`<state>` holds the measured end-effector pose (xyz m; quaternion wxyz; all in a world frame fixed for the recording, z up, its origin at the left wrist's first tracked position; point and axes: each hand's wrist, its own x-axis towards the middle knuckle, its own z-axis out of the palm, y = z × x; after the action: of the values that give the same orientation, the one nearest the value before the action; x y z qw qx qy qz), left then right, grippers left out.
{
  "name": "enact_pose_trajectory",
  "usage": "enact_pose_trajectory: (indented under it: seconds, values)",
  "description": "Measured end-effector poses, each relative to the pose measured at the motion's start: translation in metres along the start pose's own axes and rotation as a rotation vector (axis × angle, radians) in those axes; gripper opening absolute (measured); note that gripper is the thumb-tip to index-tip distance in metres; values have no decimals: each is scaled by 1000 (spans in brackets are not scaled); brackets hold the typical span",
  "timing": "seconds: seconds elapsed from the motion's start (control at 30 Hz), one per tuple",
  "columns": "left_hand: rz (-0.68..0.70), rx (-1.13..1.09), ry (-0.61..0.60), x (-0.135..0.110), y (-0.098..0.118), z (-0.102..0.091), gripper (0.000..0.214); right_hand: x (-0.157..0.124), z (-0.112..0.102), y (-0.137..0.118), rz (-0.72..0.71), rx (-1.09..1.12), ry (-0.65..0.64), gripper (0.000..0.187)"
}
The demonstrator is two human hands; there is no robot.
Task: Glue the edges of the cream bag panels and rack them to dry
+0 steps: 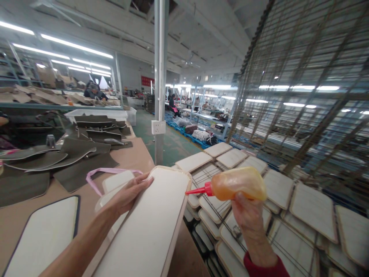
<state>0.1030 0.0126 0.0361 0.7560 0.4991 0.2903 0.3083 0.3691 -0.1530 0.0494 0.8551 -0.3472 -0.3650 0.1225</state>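
Observation:
My left hand (pixel 129 194) grips a long white panel (pixel 155 219) with rounded corners by its left edge, the thumb lying on its face. The panel is tilted up toward me, and a tan border runs around its rim. In my right hand (pixel 248 213) is a soft squeeze bottle (pixel 239 184) of amber liquid, probably glue, held on its side. Its red nozzle (pixel 198 190) points left, with the tip at the panel's upper right edge. Behind my left hand lie smaller white pieces (pixel 118 181) and a pink strip (pixel 93 179).
A dark-edged white panel (pixel 46 234) lies on the brown table (pixel 132 152) at left, near dark curved sheets (pixel 83 148). To the right, several similar panels (pixel 314 209) rest on wire racks, beside a raised wire rack (pixel 300 88). A post (pixel 159 84) stands ahead; people work farther back.

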Motion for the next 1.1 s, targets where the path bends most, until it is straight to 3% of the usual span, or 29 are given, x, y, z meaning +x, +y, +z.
enact_pose_trajectory:
  seconds: [0.27, 1.1]
  values:
    - [10, -35, -9, 2, 0, 1, 43, -1, 0, 2, 27, -8, -56, 20]
    - [-7, -72, 64, 31, 14, -4, 25, -14, 6, 3, 72, -13, -139, 25]
